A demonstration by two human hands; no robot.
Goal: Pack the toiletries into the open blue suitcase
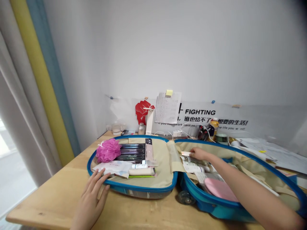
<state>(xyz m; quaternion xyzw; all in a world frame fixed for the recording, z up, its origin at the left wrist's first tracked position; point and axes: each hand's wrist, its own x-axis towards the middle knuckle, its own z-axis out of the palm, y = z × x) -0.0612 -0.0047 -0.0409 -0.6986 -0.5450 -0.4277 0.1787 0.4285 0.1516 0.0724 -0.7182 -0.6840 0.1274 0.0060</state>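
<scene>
The left hand [92, 195] lies flat on the wooden surface [48, 198], fingers [98, 179] spread wide, holding nothing, tips touching the blue suitcase [144, 187] rim. The right hand [200, 155] reaches into the other half. Its fingers rest narrow on a small pale tube [185, 153], and I cannot tell whether they grip it. A pink puff [108, 150] lies beyond the left fingers.
</scene>
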